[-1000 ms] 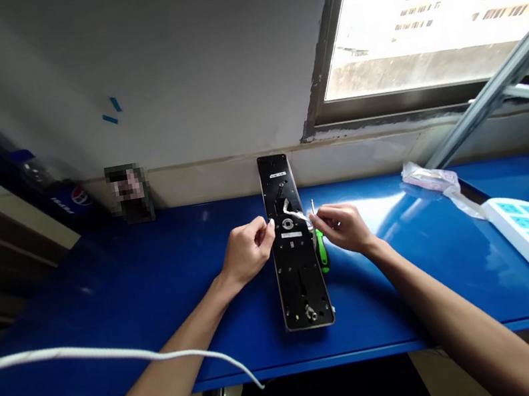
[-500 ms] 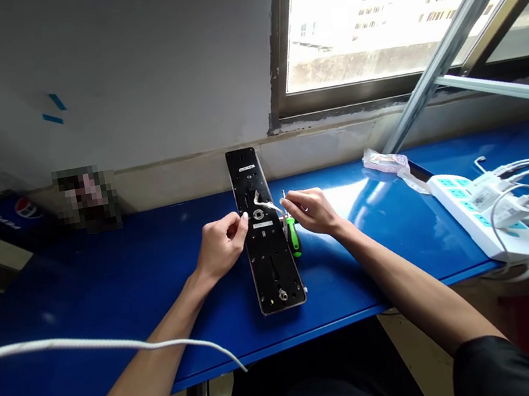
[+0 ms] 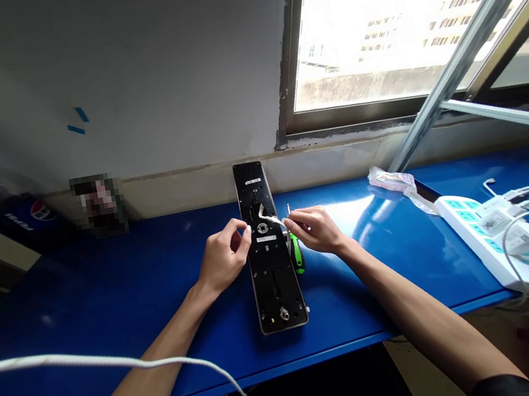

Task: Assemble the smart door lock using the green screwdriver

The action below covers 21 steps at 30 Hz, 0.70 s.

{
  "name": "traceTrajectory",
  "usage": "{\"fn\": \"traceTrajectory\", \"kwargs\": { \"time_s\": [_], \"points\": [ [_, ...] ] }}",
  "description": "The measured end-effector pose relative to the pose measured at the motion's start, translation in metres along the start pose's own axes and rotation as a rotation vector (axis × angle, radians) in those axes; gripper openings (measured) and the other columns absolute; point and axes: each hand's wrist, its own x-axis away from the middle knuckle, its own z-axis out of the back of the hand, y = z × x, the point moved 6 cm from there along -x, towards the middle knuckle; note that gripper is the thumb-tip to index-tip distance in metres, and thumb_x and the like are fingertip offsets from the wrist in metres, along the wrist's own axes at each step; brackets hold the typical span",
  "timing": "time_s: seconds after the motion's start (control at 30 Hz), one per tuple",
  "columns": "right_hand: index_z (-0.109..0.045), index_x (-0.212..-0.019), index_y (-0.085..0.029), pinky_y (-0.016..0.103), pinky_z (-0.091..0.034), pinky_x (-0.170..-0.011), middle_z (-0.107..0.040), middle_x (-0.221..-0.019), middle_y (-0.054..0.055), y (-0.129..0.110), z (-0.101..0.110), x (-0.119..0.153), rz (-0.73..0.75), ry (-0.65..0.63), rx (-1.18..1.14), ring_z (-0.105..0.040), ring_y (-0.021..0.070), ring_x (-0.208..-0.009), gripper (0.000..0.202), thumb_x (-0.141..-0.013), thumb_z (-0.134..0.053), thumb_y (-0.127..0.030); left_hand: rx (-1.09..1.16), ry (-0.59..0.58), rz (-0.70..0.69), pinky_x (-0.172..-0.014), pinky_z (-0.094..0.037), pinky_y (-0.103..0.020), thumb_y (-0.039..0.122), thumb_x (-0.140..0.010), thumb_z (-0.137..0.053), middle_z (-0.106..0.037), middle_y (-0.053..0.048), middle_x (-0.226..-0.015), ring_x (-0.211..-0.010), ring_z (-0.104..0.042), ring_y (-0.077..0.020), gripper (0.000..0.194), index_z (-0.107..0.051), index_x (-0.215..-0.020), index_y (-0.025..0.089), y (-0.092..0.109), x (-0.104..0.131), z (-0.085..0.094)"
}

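Note:
A long black panel [image 3: 274, 257] with screws, slots and white labels lies on the blue table, its far end near the wall. From a hole in its upper half comes a short white cable [image 3: 270, 218] that runs right to my right hand [image 3: 317, 228], which pinches its end. At the panel's left edge is my left hand [image 3: 226, 255], thumb and forefinger brought together; whatever may be between them is too small to name. Beside the panel's right edge, below my right hand, lies a green and black screwdriver [image 3: 297, 255].
A white power strip [image 3: 486, 249] with plugs and cables sits at the right, near a plastic packet [image 3: 394, 182]. A white cable [image 3: 140, 363] crosses above my left forearm. Metal bars slant before the window. A Pepsi bottle [image 3: 23, 208] stands at the left.
The view has tilted, so the scene sits lower in the picture. Both hands keep nearly the same places at the panel, and the white cable is still at my right hand.

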Motion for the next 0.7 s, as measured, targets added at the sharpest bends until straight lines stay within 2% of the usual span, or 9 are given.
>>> {"fn": "traceTrajectory", "kwargs": {
  "time_s": [0.23, 0.57, 0.7],
  "points": [
    [-0.033, -0.062, -0.023, 0.031, -0.025, -0.055, -0.035, -0.056, -0.004, 0.0008, -0.0009, -0.0007, -0.010, -0.009, 0.009, -0.024, 0.0121, -0.053, 0.048, -0.107, -0.042, -0.036, -0.012, -0.014, 0.011, -0.060, -0.043, -0.024, 0.039, -0.104, -0.054, -0.057, 0.005, -0.065, -0.057, -0.056, -0.0125, 0.020, -0.065, -0.105, 0.022, -0.0036, 0.0005, -0.0015],
    [-0.034, -0.060, -0.023, 0.031, -0.026, -0.055, -0.037, -0.055, -0.004, -0.0001, -0.0011, -0.0011, -0.010, -0.017, 0.031, -0.027, 0.0119, -0.051, 0.050, -0.108, -0.042, -0.036, -0.012, -0.018, 0.002, -0.058, -0.043, -0.023, 0.038, -0.103, -0.055, -0.056, 0.006, -0.064, -0.055, -0.054, -0.0117, 0.018, -0.064, -0.105, 0.023, -0.0051, 0.0017, -0.0036],
    [-0.041, -0.060, -0.021, 0.029, -0.031, -0.054, -0.041, -0.055, -0.004, 0.0037, -0.0034, 0.0008, -0.014, -0.034, 0.046, -0.032, 0.0102, -0.050, 0.051, -0.108, -0.043, -0.035, -0.019, -0.030, 0.002, -0.057, -0.042, -0.023, 0.038, -0.103, -0.056, -0.055, 0.006, -0.064, -0.054, -0.053, -0.0117, 0.017, -0.064, -0.105, 0.023, -0.0038, 0.0017, -0.0034]
  ]
}}
